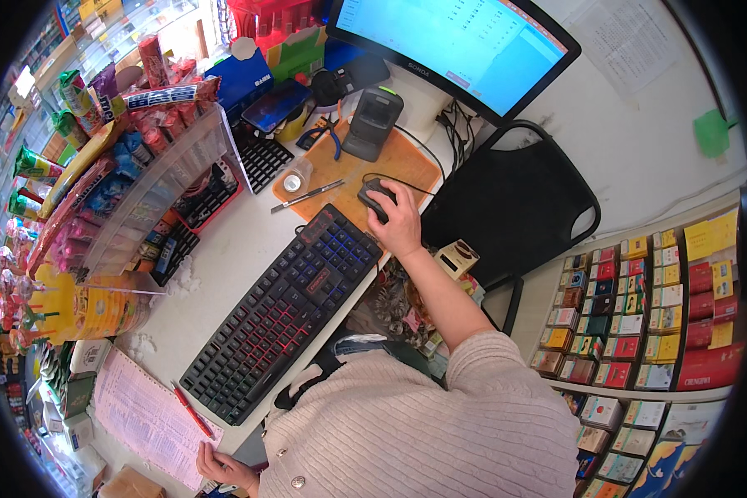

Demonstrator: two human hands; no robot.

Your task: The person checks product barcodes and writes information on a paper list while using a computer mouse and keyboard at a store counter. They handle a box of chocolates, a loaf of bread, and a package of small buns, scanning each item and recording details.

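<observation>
My right hand [398, 219] rests over a black computer mouse [371, 198], its fingers draped on top and along the side. The mouse sits on the worn orange mat [420, 171]. My left hand [224, 465] lies at the desk's front edge, fingers loosely bent and touching the lower corner of a pink printed sheet [143, 411]. A red pen [193, 411] lies across that sheet, just above the left hand. Between the hands stretches a black backlit keyboard [280, 314], set at a slant along the desk edge.
A monitor [454, 50] and a black code scanner stand [372, 124] stand behind the mat. Pliers [330, 134] and a utility knife [308, 195] lie nearby. A clear candy rack [155, 180] is at left. A black chair [516, 193] and cigarette shelves [616, 305] are at right.
</observation>
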